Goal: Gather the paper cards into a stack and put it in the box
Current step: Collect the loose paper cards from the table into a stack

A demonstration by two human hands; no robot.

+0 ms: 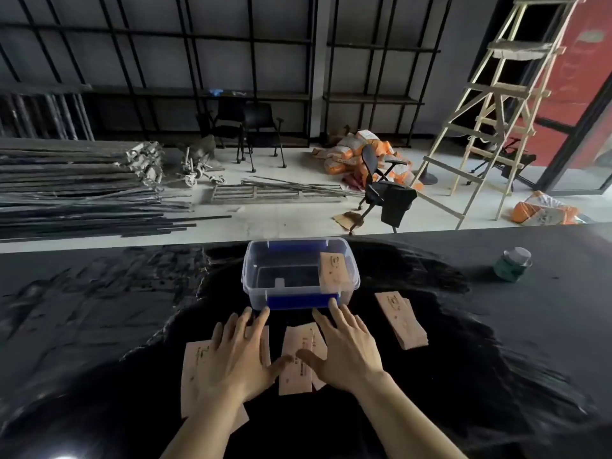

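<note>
Pale pink printed paper cards lie in three loose groups on the black table (496, 326), near the clear box (299, 273), which holds one card (333, 271) tilted against its right wall. Bare tabletop flanks both sides. The left hand (236, 354) rests flat, fingers spread, on the left cards (195, 372); the right hand (344, 351), also spread and grasping nothing, covers the middle cards (296, 359); the right pile (402, 321) lies untouched.
</note>
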